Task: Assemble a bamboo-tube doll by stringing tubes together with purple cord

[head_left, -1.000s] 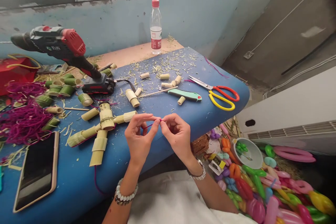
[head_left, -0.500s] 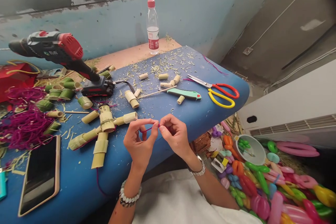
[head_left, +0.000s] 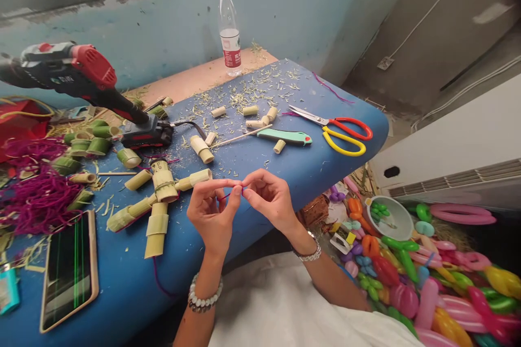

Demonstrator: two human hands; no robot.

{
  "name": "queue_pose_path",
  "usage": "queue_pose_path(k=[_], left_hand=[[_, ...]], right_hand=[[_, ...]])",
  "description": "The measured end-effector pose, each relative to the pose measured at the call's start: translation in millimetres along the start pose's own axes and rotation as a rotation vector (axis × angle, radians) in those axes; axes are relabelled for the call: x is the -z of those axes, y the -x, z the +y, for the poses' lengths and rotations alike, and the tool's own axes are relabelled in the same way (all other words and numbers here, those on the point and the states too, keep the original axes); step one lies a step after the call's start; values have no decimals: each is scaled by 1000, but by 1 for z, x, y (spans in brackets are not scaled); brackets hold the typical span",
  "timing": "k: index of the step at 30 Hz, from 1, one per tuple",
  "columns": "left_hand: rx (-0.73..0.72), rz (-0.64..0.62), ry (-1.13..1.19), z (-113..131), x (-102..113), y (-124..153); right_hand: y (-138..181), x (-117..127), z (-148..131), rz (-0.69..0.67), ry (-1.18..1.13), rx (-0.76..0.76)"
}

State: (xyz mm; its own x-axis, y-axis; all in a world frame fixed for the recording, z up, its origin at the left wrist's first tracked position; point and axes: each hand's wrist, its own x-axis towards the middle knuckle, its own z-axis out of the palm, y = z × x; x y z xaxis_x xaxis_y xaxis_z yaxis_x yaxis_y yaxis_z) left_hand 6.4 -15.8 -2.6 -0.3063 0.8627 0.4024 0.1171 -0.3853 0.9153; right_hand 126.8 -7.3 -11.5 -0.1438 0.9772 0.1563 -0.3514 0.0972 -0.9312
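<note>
Both hands meet over the table's front edge, pinching a thin purple string. My left hand holds it between thumb and forefinger, with the string running back into its curled fingers. My right hand pinches the same string right beside the left fingertips. Left of my hands lies a figure of bamboo tube pieces tied together, arms spread. A purple string trails from its lower end over the edge. Farther back lie a bamboo piece, a green-handled folding saw or knife and red-and-yellow scissors.
A cordless drill stands at the left, near cut bamboo rings and tangled purple string. A phone and a turquoise lighter lie front left. A water bottle stands behind. Balloons cover the floor at right.
My hands stay pinched together on the string, with the fingertips shifted slightly and the right forefinger now stretched toward the left one. The camera view has tilted a little downward.
</note>
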Motion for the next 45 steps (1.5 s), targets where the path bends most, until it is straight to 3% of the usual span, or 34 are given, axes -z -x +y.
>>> queue_pose_path(k=[6, 14, 26, 32, 37, 45], left_hand=[[-20, -20, -36, 0, 0, -1], [-101, -200, -113, 0, 2, -4], [-168, -160, -231, 1, -1, -2], [-266, -112, -219, -2, -2, -1], [-258, -47, -206, -4, -3, 1], [-296, -17, -182, -10, -1, 3]], right_hand=[[4, -4, 0, 92, 114, 42], [4, 11, -10, 88, 338, 93], [5, 12, -23, -7, 565, 112], [6, 8, -19, 30, 486, 118], [8, 1, -16, 83, 361, 106], [4, 6, -10, 4, 33, -40]])
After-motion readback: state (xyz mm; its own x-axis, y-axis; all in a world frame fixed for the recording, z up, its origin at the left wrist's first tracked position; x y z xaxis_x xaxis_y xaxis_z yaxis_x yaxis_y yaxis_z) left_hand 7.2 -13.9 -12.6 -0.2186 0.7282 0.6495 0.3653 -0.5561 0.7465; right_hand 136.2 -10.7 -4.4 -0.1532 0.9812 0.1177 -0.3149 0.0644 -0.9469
